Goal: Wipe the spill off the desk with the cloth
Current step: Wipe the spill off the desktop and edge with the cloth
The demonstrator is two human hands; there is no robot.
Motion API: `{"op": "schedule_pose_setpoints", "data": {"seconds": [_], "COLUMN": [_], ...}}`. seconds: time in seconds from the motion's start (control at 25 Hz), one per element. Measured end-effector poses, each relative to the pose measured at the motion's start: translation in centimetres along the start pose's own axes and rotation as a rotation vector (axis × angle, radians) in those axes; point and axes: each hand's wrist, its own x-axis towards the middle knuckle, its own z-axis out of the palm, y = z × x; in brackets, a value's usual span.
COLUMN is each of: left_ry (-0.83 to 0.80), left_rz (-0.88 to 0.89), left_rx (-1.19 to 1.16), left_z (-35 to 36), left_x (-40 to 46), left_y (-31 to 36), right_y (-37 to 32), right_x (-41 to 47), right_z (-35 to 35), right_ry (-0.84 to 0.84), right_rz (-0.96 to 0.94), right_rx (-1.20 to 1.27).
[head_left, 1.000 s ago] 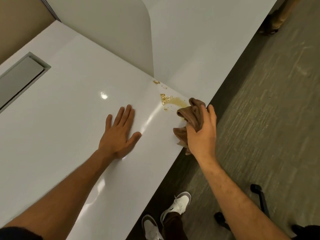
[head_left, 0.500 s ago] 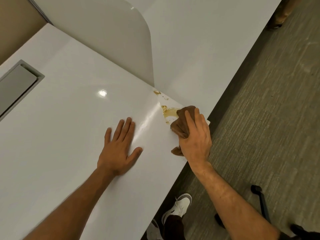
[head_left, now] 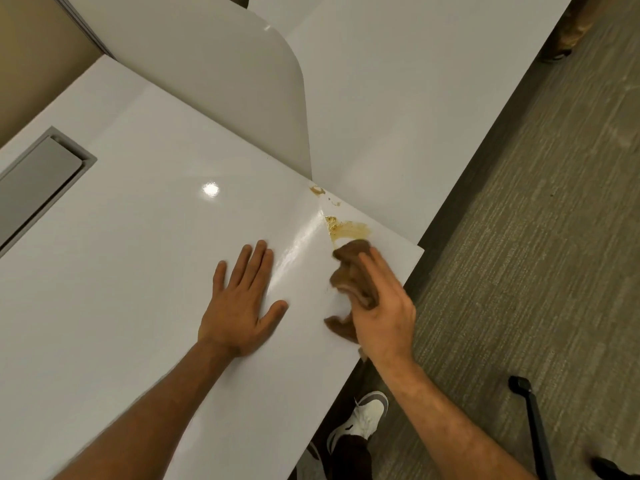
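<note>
A yellow-brown spill [head_left: 348, 228] lies on the glossy white desk [head_left: 145, 258] near its right corner, with two smaller spots [head_left: 317, 190] further back by the divider. My right hand [head_left: 382, 310] presses a crumpled brown cloth [head_left: 351, 271] onto the desk just in front of the spill; the cloth's far tip touches the smear's near edge. The hand and cloth are blurred by motion. My left hand [head_left: 242, 299] lies flat on the desk, fingers spread, left of the cloth and holding nothing.
A white curved divider [head_left: 221, 84] stands behind the spill, with a second desk [head_left: 398, 98] beyond it. A grey cable flap [head_left: 38, 181] sits at the far left. The desk edge runs right beside my right hand. Below are carpet, my shoes [head_left: 363, 415] and a chair base [head_left: 533, 420].
My right hand has drawn the cloth back toward me from the spill, which shows as a wider smear. The left hand stays flat in place.
</note>
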Motion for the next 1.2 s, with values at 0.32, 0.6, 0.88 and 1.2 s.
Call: {"op": "schedule_pose_setpoints", "data": {"seconds": [0.32,0.6,0.88,1.2], "left_ry": [-0.017,-0.036,-0.024,0.000], "left_rz": [-0.009,-0.010,-0.009,0.006], "left_rx": [0.018,0.028,0.026,0.013], "left_z": [-0.3,-0.6,-0.6,-0.3], "left_x": [0.0,0.0,-0.1,-0.1], "left_y": [0.2,0.3,0.3,0.1], "right_y": [-0.3,-0.3,-1.4,-0.8], "right_x": [1.8,1.2,-0.9,0.3], "right_z": [2.5,3.0,4.4,5.2], "right_ry": [-0.078,-0.051,-0.043,0.057], "right_rz": [-0.018,-0.011,-0.122,-0.041], "right_rx": [-0.578,-0.584,-0.368,-0.272]}}
